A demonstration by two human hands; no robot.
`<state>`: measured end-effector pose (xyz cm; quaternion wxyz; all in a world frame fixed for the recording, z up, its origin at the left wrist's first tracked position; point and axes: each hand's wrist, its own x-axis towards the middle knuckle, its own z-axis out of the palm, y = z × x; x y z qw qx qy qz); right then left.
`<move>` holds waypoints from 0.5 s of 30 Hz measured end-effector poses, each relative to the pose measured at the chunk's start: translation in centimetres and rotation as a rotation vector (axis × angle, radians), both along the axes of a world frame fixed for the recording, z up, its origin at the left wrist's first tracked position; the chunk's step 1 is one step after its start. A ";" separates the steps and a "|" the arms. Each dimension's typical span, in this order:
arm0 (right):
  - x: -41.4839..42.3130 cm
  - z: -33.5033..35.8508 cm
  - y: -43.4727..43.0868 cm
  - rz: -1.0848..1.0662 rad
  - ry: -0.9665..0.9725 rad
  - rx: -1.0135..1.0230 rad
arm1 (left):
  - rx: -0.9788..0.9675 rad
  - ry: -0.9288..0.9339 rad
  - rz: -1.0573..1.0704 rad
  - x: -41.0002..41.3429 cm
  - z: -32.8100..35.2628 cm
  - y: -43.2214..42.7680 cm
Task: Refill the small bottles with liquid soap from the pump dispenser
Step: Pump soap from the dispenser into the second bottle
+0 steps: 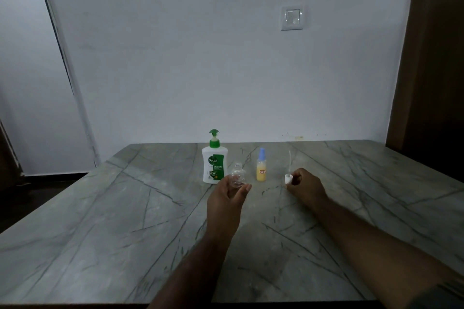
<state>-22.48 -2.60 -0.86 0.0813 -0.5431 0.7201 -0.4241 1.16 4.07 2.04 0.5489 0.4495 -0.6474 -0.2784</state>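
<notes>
Left hand [229,195], forearm stretched forward, gripped clear bottle [237,175] just right of pump dispenser [214,164]. Right hand [305,184], farther right, fingers curled, pinched white cap [288,179], thin tube pointing up.

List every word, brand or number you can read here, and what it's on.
"Dettol": on the dispenser label.
"ORIGINAL": same label, under the brand.
Lower print on that label: too blurred to read.
Yellow bottle sticker: too small to read.
Clear bottle, cap: no text visible.
</notes>
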 end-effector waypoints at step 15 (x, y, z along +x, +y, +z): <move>-0.3 0.2 -0.4 0.096 -0.151 0.055 | 0.015 0.009 0.016 -0.1 -0.1 0.0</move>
